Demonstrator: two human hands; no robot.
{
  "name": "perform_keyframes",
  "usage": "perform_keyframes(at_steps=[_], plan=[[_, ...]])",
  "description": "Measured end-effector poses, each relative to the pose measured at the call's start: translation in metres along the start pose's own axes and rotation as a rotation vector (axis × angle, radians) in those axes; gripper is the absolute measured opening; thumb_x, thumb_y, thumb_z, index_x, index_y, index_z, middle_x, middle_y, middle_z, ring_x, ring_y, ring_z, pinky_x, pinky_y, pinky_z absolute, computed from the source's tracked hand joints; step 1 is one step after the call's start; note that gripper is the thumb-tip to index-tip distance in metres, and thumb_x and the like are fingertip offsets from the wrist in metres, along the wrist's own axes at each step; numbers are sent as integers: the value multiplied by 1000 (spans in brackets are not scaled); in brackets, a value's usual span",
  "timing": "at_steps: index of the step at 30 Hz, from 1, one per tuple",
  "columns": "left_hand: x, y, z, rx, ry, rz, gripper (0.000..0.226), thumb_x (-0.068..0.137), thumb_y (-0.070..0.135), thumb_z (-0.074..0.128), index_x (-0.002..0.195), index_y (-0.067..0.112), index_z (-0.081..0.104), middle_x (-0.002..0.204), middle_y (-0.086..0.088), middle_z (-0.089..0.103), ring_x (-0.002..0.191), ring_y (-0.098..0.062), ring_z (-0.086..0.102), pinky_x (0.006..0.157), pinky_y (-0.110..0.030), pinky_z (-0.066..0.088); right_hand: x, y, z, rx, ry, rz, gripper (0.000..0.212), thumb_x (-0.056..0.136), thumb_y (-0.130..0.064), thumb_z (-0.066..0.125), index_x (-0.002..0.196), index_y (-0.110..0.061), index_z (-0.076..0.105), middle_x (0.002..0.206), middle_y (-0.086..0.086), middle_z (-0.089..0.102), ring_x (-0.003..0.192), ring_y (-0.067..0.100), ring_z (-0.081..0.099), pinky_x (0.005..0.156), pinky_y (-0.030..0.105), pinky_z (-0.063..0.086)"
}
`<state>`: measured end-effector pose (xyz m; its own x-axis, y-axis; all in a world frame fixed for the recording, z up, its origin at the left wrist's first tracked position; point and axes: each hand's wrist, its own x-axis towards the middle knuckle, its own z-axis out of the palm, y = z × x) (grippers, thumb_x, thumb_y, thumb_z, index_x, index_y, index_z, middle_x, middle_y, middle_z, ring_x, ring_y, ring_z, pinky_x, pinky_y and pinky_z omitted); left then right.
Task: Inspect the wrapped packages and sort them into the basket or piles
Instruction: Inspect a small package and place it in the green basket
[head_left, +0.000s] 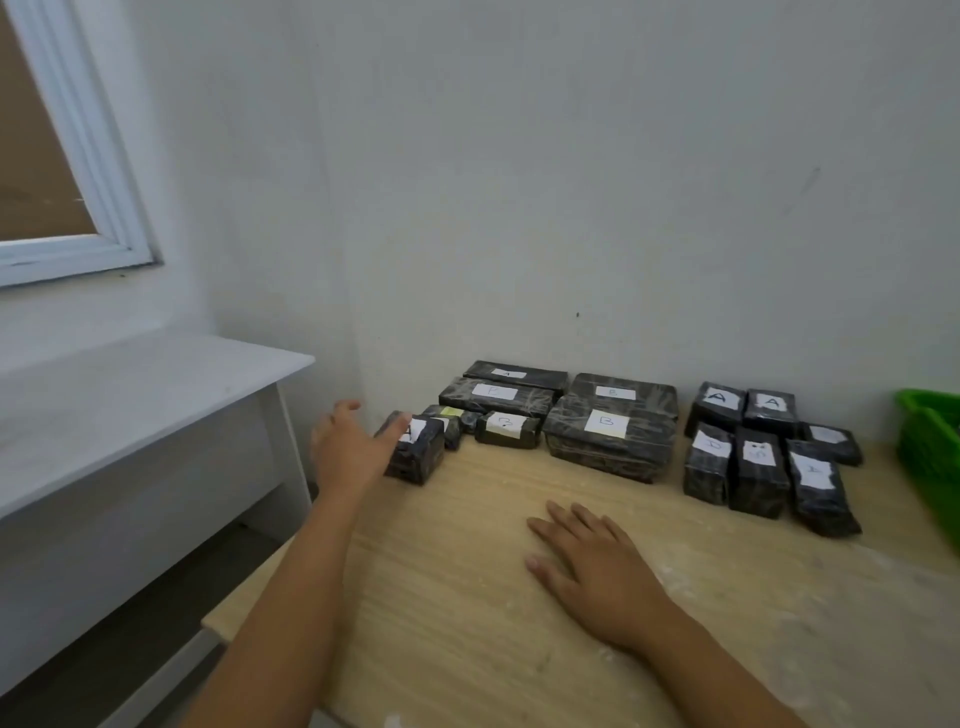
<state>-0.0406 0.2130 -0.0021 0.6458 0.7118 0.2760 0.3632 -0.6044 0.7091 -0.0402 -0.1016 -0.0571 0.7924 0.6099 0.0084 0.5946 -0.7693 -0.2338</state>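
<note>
**Package count on the wooden table, left to right**

Surroundings: white side table (130, 415) at far left, under a window (62, 156); it stands apart from the wooden table (467, 597) that carries all packages.

Left hand (348, 452): fingers spread and uncurled, gripping nothing. One fingertip lies on the top edge of the small cube package (415, 454) at the table's left end; whether it presses on it, I cannot tell. The label on this package is partly covered by the finger.

Left group, behind and right of the cube: two small dark bundles (452, 423) side by side, blurred, one with a yellowish patch; one small package marked "B" (508, 428); two long flat packages against the wall, rear one (514, 375) and front one (496, 396), letters not legible. Count with cube: 6.

Middle group: two large flat packages, both marked "B", front one (608, 441) touching the rear one (623, 397). Count: 2.

Right hand (592, 566): palm down, flat on bare table in front of the middle group, fingers extended, grasping nothing.

Right group: back row, two packages marked "A" (719, 408) (771, 413) plus one smaller package (831, 441) to their right; front row, three upright-lying packages (707, 465) (758, 473) (821, 488), letters unclear. Count: 6.

Total visible: 14 packages, all black-wrapped with white labels.

Green basket (930, 457): far right edge, cut off by the frame; contents not visible.
</note>
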Motion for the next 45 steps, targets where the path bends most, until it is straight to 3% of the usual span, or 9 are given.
perform_keyframes(at_steps=[2,5,12,20,24,28,32,37,45], plan=[[6,-8,5,65,-152,-47,90,80,79,64,146,19,50,146,-18,46,140,-38,40,113,-50,39,0,0,0,1,-4,0,75,91,-76,6,159,-46,19,171,-16,5,158,11,1,127,37,0],[3,-14,6,-75,-280,-33,68,85,70,66,129,19,66,121,-8,66,120,-28,61,93,-37,50,1,0,0,16,-5,-2,90,78,-80,-4,159,-47,18,170,-18,3,157,9,0,126,36,-1],[-22,-15,-2,-309,-254,-56,68,82,49,82,128,11,47,122,-3,58,105,-18,57,85,-30,43,0,-2,-3,32,-19,-9,94,74,-81,-7,159,-47,17,170,-17,3,157,9,-1,127,36,-3],[-52,4,5,-503,-406,92,76,76,39,89,139,37,47,123,2,62,112,-14,63,87,-29,54,-4,2,-6,164,0,-24,56,103,-61,39,156,-43,31,169,-14,17,156,9,9,128,35,4],[-75,38,30,-624,-560,128,78,71,44,92,140,33,57,124,3,67,114,-16,67,98,-39,57,-15,12,-28,576,112,48,56,99,-51,60,150,-38,42,154,-13,45,131,4,49,105,22,41],[-110,97,56,-765,-747,150,65,82,24,86,139,29,55,122,-2,66,103,-15,70,72,-26,60,-30,32,-58,915,261,166,73,85,-68,59,149,-40,36,136,-12,60,104,3,68,88,29,58],[-146,153,85,-796,-863,229,48,88,30,81,128,39,56,120,1,65,98,-13,71,71,-26,60,-57,68,-76,1116,366,280,77,80,-67,65,145,-37,38,120,-4,70,95,15,76,78,36,62],[-185,198,110,-810,-987,204,36,94,34,74,124,38,56,112,-6,68,96,-20,72,70,-30,61,-89,116,-86,1176,497,400,49,96,-39,68,139,-29,46,114,7,72,85,25,77,72,39,63],[-212,195,122,-837,-988,236,24,99,35,65,122,34,57,109,-1,70,83,-7,73,63,-20,56,-105,138,-73,1080,574,402,57,88,-51,75,134,-28,50,113,7,71,87,23,76,62,36,60]])
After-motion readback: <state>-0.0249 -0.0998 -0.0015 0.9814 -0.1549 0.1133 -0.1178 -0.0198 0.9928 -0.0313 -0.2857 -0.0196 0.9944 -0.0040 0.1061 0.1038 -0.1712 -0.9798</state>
